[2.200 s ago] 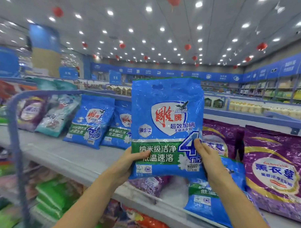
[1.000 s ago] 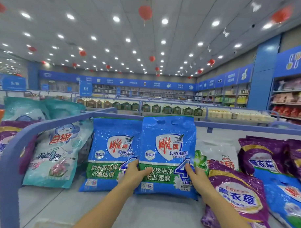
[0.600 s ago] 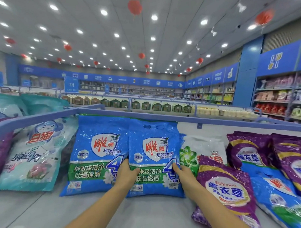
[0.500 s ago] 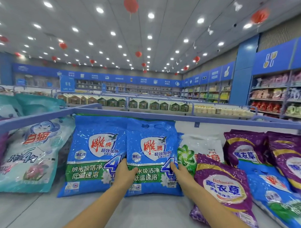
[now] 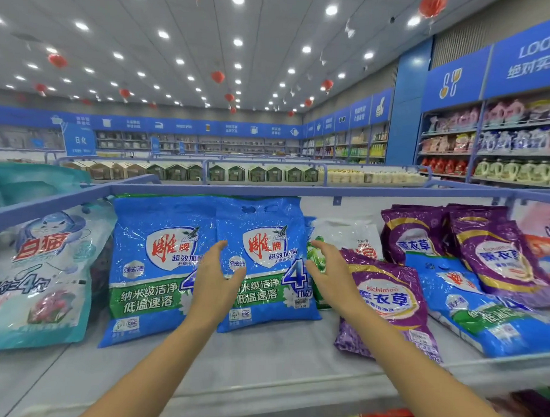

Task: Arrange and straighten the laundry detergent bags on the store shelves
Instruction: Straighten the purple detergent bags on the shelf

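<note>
Two blue detergent bags lean side by side against the shelf's back rail: one on the left and the one just set down to its right. My left hand hovers open in front of the seam between them, fingers spread, holding nothing. My right hand is open too, just off the right edge of the set-down bag. Behind my right hand a white and green bag leans partly hidden.
A teal and white bag leans at the left. Purple bags and another blue bag lie jumbled at the right. The grey shelf has bare room in front; its blue rail runs behind.
I carried the blue bag from mid-air to the shelf and stood it beside the other blue bag. Both hands have since let go and drawn back, open.
</note>
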Motion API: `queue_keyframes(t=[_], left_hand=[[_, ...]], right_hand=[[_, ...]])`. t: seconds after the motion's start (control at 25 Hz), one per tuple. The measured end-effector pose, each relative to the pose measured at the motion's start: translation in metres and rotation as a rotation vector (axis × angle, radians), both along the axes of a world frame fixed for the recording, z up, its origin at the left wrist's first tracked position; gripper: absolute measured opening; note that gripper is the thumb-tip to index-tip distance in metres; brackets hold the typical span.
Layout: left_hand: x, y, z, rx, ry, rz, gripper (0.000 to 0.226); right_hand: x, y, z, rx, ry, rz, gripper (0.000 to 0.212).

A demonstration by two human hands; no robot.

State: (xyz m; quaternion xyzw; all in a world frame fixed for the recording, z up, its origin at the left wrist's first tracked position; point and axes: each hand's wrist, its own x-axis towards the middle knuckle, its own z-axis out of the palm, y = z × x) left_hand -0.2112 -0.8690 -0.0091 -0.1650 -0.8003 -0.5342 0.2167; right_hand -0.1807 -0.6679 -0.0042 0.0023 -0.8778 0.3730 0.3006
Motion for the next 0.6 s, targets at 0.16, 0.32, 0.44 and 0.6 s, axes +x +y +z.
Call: queue_keyframes(t=[0.16, 0.32, 0.44, 0.6], left_hand=[[0.014, 0.026, 0.004, -0.136, -0.008, -0.132, 0.049], [0.041, 0.072, -0.003, -0.303, 0.027, -0.362, 0.040], [0.064, 0.111, -0.009, -0.344, 0.023, -0.511, 0.037], [0.086, 0.174, -0.006, -0.319, 0.018, -0.634, 0.033]], right_hand=[[0.031, 0.015, 0.005, 0.277, 0.031, -0.087, 0.041], [0.080, 0.056, -0.004, 0.409, -0.064, -0.265, 0.044], [0.122, 0.105, -0.014, 0.402, -0.151, -0.400, 0.047], [0.169, 0.179, -0.023, 0.311, -0.243, -0.541, 0.045]])
